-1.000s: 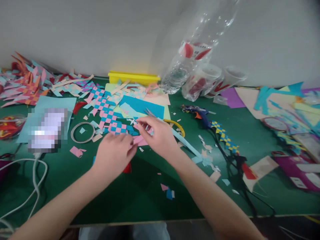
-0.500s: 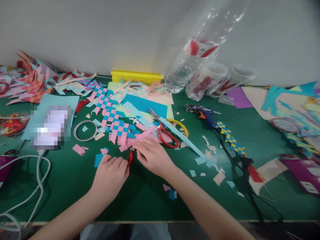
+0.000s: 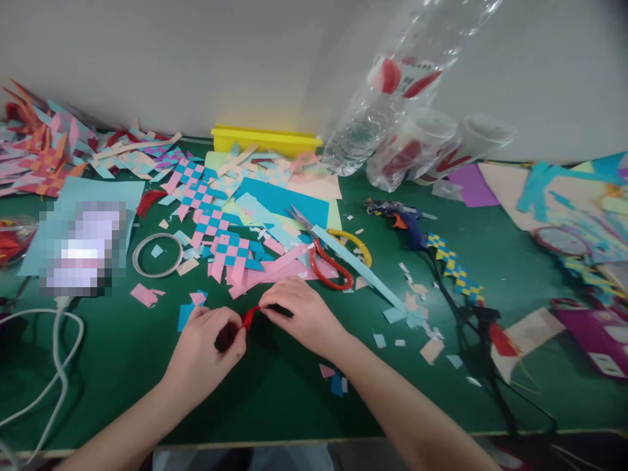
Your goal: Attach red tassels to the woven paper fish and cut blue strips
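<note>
My left hand (image 3: 209, 347) and my right hand (image 3: 297, 314) meet low over the green table (image 3: 275, 392), both pinched on a small red piece (image 3: 248, 316) stretched between their fingertips. What the red piece is I cannot make out. Just beyond my hands lie pink paper strips (image 3: 275, 269) and a chain of pink-and-blue woven paper squares (image 3: 210, 219). Red-handled scissors (image 3: 324, 258) rest to the right of the strips, beside a long light-blue strip (image 3: 360, 269).
A tape ring (image 3: 157, 255) and a white cable (image 3: 53, 366) lie to the left. A glue gun (image 3: 402, 219) with its black cord, a yellow-and-blue woven strip (image 3: 454, 268), clear plastic bottles (image 3: 392, 111) and paper scraps crowd the right and back.
Both hands drew back from the woven squares toward me and took up the small red piece; the scissors, hidden under my right hand before, now lie uncovered.
</note>
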{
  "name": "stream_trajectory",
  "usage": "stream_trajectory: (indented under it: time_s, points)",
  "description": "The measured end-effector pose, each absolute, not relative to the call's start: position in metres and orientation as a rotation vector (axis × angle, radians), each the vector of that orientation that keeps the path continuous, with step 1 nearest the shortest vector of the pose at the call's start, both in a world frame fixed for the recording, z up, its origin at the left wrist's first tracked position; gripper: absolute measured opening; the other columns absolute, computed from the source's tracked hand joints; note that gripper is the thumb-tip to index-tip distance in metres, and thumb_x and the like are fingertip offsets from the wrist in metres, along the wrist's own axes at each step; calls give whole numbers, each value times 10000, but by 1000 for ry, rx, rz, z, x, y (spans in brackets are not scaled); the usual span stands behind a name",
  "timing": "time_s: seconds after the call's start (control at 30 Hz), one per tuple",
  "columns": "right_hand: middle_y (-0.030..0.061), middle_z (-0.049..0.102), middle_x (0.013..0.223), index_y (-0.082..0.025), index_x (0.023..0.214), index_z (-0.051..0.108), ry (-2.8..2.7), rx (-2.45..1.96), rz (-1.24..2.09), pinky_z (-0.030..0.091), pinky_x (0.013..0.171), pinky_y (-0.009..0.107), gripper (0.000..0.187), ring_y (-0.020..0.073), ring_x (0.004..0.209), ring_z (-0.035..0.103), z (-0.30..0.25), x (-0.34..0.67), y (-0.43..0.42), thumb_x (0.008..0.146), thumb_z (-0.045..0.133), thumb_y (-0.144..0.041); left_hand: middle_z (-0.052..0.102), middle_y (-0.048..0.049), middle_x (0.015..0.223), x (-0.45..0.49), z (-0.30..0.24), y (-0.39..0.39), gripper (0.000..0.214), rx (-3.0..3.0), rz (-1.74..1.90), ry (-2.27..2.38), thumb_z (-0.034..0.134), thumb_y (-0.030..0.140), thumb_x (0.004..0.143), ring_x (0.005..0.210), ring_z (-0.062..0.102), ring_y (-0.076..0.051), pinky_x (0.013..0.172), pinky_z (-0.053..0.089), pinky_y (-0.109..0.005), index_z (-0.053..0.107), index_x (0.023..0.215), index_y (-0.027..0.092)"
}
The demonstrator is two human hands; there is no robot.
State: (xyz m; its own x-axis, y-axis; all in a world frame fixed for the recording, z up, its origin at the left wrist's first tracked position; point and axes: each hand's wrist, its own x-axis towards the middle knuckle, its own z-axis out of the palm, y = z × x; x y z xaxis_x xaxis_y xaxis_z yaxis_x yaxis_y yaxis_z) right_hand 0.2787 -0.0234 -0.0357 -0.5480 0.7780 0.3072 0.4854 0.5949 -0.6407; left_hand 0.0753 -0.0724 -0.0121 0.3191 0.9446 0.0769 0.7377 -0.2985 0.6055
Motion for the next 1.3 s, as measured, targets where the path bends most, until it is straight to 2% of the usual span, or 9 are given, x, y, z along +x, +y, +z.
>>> stream_trajectory:
  time_s: [0.07, 0.2, 0.27, 0.4, 0.53, 0.8, 0.97, 1.13, 1.3]
  points:
    - [8, 724, 849, -215, 852, 644, -2233, -934, 627, 472, 772, 341, 88, 158, 814, 635, -36, 279, -23, 883, 577, -168, 620, 19, 682, 75, -9, -72, 118, 2116, 605, 1490, 470, 214, 884, 624, 540, -151, 655, 424, -304, 534, 785, 205]
    - [29, 729, 861, -187, 875, 648, -2260, -800, 461, 475, 741, 327, 109, 152, 806, 641, -31, 279, -25, 904, 548, -155, 653, -75, 985, 75, -1, -71, 174, 2218, 753, 1570, 451, 220, 914, 851, 584, -199, 729, 445, -333, 531, 1064, 181]
    - [38, 731, 876, -182, 880, 651, -2284, -743, 362, 476, 755, 332, 130, 149, 805, 645, -28, 279, -27, 907, 531, -137, 665, -78, 1024, 78, 2, -69, 195, 2328, 746, 1547, 491, 240, 916, 931, 584, -225, 776, 428, -359, 542, 1096, 188]
    - [19, 743, 915, -195, 933, 642, -2279, -686, 245, 467, 803, 344, 145, 137, 828, 652, -25, 280, -32, 890, 542, -98, 713, -11, 880, 83, 3, -61, 84, 2442, 665, 1421, 567, 258, 909, 830, 618, -195, 744, 388, -351, 632, 926, 207]
    - [6, 750, 964, -209, 966, 634, -2233, -698, 180, 456, 820, 352, 165, 133, 839, 660, -22, 284, -35, 878, 567, -87, 720, 24, 784, 84, 2, -54, 105, 2322, 740, 1368, 587, 235, 899, 719, 633, -153, 718, 400, -334, 676, 847, 214]
    - [-6, 745, 884, -242, 915, 660, -2101, -691, 159, 465, 799, 352, 169, 134, 764, 662, -18, 284, -34, 866, 581, -101, 704, 15, 725, 84, 6, -48, 177, 1598, 605, 1322, 578, 299, 856, 625, 630, -144, 543, 478, -239, 722, 762, 259]
    - [-10, 743, 840, -259, 936, 632, -2014, -750, 257, 498, 740, 346, 174, 133, 716, 668, -21, 279, -37, 827, 646, -124, 710, -8, 700, 85, 4, -49, 216, 1299, 626, 1228, 599, 377, 843, 613, 615, -149, 539, 481, -241, 728, 745, 234]
    - [15, 737, 772, -225, 893, 634, -2028, -792, 199, 497, 658, 334, 129, 140, 654, 656, -22, 276, -39, 814, 660, -125, 685, -1, 631, 89, 0, -53, 221, 1096, 718, 1247, 645, 382, 807, 542, 557, -114, 501, 446, -215, 713, 666, 225]
    - [11, 743, 778, -238, 881, 642, -2023, -865, 213, 510, 637, 325, 123, 143, 661, 670, -21, 269, -40, 820, 649, -131, 716, -16, 685, 90, -3, -54, 154, 1128, 750, 1301, 672, 362, 776, 585, 614, -141, 508, 481, -229, 744, 722, 237]
